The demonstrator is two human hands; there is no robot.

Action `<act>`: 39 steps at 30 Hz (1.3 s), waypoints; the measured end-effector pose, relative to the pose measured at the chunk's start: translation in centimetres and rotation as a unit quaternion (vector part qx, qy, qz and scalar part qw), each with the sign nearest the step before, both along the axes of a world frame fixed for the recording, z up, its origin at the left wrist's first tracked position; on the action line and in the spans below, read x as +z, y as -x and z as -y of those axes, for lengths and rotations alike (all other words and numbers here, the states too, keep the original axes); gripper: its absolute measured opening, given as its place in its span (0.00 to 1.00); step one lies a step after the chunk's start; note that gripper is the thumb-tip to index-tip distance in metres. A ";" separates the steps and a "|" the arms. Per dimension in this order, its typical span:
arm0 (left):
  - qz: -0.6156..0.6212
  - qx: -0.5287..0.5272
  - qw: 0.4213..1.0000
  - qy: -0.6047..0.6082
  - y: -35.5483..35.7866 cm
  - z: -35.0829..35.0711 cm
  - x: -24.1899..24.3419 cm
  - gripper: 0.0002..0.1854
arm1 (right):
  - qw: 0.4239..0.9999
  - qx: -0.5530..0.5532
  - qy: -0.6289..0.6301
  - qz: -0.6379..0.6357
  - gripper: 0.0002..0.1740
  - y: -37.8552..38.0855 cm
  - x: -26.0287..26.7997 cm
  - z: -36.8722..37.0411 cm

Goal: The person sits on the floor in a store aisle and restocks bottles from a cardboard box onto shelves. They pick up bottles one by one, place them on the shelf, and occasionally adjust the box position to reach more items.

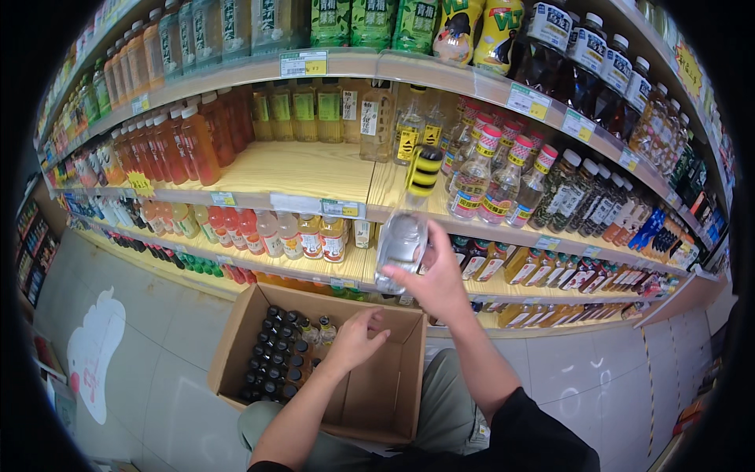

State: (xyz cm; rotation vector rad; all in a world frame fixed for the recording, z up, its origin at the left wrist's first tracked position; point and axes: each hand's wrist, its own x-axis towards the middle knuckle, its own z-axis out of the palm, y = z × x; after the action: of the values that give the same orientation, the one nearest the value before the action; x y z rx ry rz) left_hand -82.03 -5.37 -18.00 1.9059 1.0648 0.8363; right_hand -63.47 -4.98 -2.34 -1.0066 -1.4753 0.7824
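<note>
My right hand (439,277) grips a clear plastic bottle (402,245) around its lower body and holds it up before the middle shelf. The bottle's cap end, striped black and yellow, points upward and slightly right. Below it, my left hand (358,339) hovers over an open cardboard box (377,407), fingers loosely curled and apart, nothing in them. Dark-capped bottles (271,354) stand packed along the box's left side. Beside them are two clear bottles (318,331) with black-and-yellow tops, close to my left hand, which with its forearm hides part of the contents.
Drink bottles fill curved shelves ahead. Pink-capped bottles (486,171) stand right of the held bottle; clear bottles with yellow labels (408,133) are behind it. Orange drink bottles (199,147) stand left. The upper shelf edge (442,66) overhangs. My knees flank the box on the tiled floor (177,377).
</note>
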 end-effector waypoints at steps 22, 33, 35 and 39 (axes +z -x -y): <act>-0.242 -0.138 0.953 -0.121 0.9 1.2 -3.0 0.23 | 0.935 -0.246 -0.140 0.216 0.53 -4.2 3.8 -13.3; -0.250 -0.143 0.950 -0.121 1.1 1.3 -3.1 0.22 | 0.933 -0.272 -0.066 0.225 0.60 -2.5 5.0 -12.4; -0.251 -0.147 0.949 -0.122 0.9 1.3 -2.9 0.22 | 0.927 -0.282 -0.062 0.239 0.60 -2.4 4.8 -12.8; -0.255 -0.148 0.948 -0.117 0.6 1.3 -2.5 0.22 | 0.916 -0.304 -0.067 0.252 0.62 -2.8 4.3 -13.9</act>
State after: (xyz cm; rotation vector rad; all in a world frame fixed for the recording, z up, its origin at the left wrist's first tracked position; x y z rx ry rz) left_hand -82.61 -6.65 -20.52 2.4927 0.9587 0.3079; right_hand -60.69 8.90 1.98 -1.5275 -1.4800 -0.0391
